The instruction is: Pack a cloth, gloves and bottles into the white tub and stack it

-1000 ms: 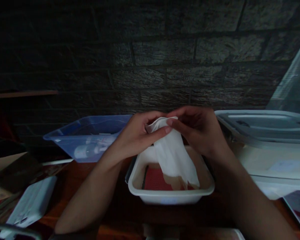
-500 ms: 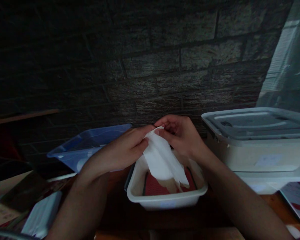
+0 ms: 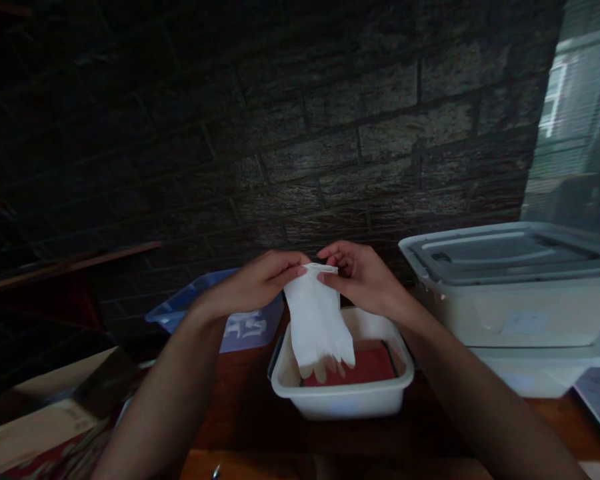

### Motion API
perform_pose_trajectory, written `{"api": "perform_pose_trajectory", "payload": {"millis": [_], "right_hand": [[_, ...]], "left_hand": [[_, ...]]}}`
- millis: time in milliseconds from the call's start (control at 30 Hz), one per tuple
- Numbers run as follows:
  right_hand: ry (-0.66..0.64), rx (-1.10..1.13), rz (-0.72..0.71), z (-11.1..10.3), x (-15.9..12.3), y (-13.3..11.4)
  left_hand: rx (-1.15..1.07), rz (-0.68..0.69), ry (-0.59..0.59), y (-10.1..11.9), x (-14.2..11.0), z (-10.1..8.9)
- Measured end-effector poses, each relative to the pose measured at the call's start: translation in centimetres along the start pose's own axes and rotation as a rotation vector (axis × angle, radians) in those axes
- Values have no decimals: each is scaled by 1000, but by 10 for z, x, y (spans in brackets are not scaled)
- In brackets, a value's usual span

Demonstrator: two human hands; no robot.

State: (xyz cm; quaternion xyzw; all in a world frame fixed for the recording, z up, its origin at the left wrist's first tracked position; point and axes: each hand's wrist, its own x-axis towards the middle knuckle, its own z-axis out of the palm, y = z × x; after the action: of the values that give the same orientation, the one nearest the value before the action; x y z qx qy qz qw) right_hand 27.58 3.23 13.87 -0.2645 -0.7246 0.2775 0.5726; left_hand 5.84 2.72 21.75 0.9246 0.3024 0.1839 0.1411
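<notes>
A white glove [image 3: 317,320] with beige fingertips hangs between my hands, cuff up and fingers down; whether a second glove lies against it I cannot tell. My left hand [image 3: 263,281] pinches the cuff at its left corner. On the other side, my right hand [image 3: 364,277] grips the cuff between thumb and fingers. Below the glove stands a white plastic tub [image 3: 347,402], and the glove's fingertips dangle over its opening. A flat red thing with a dark edge [image 3: 375,365] lies on the tub's bottom, partly hidden by the glove.
At left behind my forearm is a blue bin [image 3: 275,320] with white items [image 3: 245,327] inside. Two lidded storage boxes [image 3: 520,300] are stacked at right. A cardboard box [image 3: 40,427] sits at lower left. A brick wall [image 3: 300,147] rises behind the wooden table [image 3: 240,400].
The glove has straightened and now hangs flatter, its fingers swung to the left. My hands have spread slightly along the cuff. The view has shifted a little.
</notes>
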Motion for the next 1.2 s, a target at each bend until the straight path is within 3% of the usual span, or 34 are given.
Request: {"api": "perform_pose_trajectory", "payload": {"millis": [233,400,600,667,800,867,1000,1100,1200], "right_hand": [[-218,-123,14,-4,-6,-8],[-229,-221,37,-11,-10,-16],[-281,-308,95,-11,-8,-9],[-318,-241,166,-8,-9,-9],[-436,162,283,-2,-24,-12],[-395,272,312,-2,-37,-8],[-139,188,340,-2,-67,11],[-153,91,295,-1,-81,19],[-219,-15,241,2,-82,12]], "left_hand": [[94,27,-79,14,7,5],[148,47,-112,15,9,8],[112,63,-39,18,6,2],[93,70,-3,18,1,-3],[-12,63,108,10,-11,-20],[-76,37,169,3,-15,-29],[-132,-7,194,-7,-13,-43],[-134,-19,207,-7,-7,-46],[-133,-28,213,-4,-2,-45]]}}
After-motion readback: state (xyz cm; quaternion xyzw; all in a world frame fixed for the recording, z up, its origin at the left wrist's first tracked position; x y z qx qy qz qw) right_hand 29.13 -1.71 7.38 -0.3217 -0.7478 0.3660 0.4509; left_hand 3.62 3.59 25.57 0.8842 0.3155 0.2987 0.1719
